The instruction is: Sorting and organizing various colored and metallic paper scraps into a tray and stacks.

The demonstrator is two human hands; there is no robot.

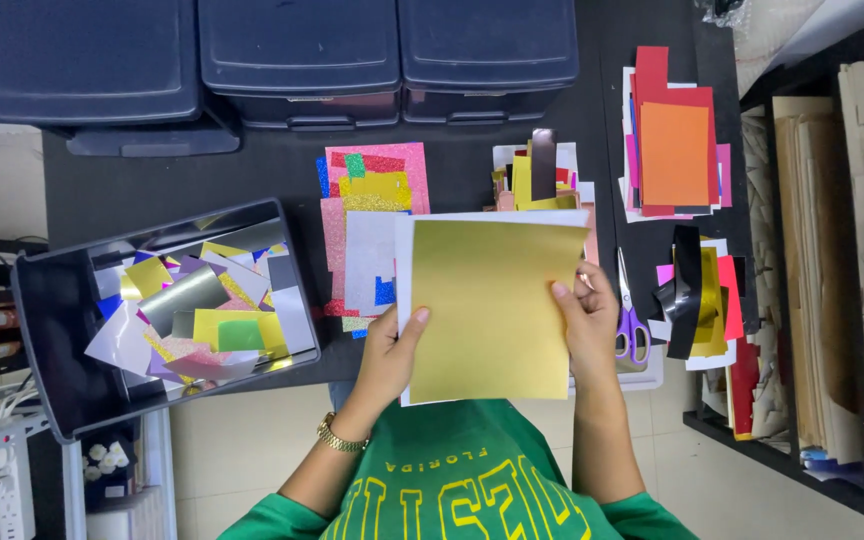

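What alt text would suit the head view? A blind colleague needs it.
Two hands, left hand and right hand, hold a gold sheet over a dark table. A bin of paper scraps sits left; purple scissors lie right.

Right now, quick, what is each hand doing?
Left hand: closed on the left edge of the gold paper.
Right hand: closed on the right edge of the same gold paper.
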